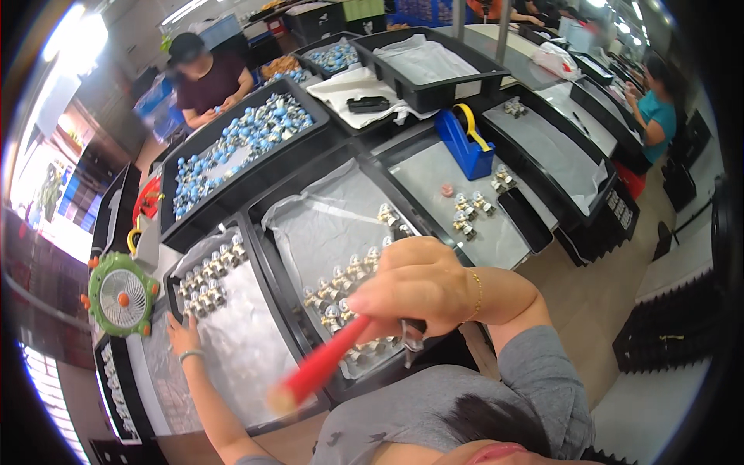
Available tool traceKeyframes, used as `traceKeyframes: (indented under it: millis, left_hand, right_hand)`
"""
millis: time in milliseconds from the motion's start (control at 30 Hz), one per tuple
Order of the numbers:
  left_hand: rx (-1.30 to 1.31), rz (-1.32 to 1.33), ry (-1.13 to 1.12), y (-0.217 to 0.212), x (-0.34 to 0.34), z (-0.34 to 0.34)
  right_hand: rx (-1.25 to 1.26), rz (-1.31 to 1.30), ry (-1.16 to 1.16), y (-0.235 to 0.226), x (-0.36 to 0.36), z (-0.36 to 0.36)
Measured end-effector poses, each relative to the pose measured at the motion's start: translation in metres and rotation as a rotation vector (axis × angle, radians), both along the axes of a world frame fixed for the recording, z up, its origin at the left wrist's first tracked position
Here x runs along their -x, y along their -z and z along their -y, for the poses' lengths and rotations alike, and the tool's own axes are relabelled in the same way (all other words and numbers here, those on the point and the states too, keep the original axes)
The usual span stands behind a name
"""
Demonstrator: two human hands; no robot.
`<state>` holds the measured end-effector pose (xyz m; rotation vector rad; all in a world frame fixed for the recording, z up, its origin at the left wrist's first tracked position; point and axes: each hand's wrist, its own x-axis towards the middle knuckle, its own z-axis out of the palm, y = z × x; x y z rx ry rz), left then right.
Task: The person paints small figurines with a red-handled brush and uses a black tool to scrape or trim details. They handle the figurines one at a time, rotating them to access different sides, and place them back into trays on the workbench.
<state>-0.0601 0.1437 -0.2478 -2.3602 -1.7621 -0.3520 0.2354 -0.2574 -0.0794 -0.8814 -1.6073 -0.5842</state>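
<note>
My right hand (422,283) is closed around a long red tapered handle (329,360) with a pale tan end, close to the camera and blurred. Below its fingers a small grey-and-dark piece (411,339) shows; whether it is part of the tool or a separate thing I cannot tell. Under that hand, the middle tray (310,205) bears rows of small silver-and-gold figurines (345,279). At the left tray, my left hand (184,339) has its fingers stretched toward the near end of the figurine rows (203,298); a touch cannot be made out.
A green toy-shaped fan (122,296) stands at the left. Farther back lies a black tray (174,230) of blue-and-white pieces. A blue tape dispenser (463,143) stands beside loose figurines (465,208) on the right. Co-workers sit at the far left (213,85) and right (659,108).
</note>
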Motion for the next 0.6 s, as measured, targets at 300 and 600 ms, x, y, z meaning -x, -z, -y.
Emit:
traceKeyframes:
  millis: [300,600]
  left_hand:
    - [0.026,-0.069,-0.176,0.005,-0.004,0.003]
    - [0.031,-0.11,-0.135,0.006,-0.007,0.007]
  right_hand:
    - [-0.083,0.03,-0.111,0.004,0.0,0.0]
    - [-0.076,-0.046,-0.207,0.004,0.005,0.002]
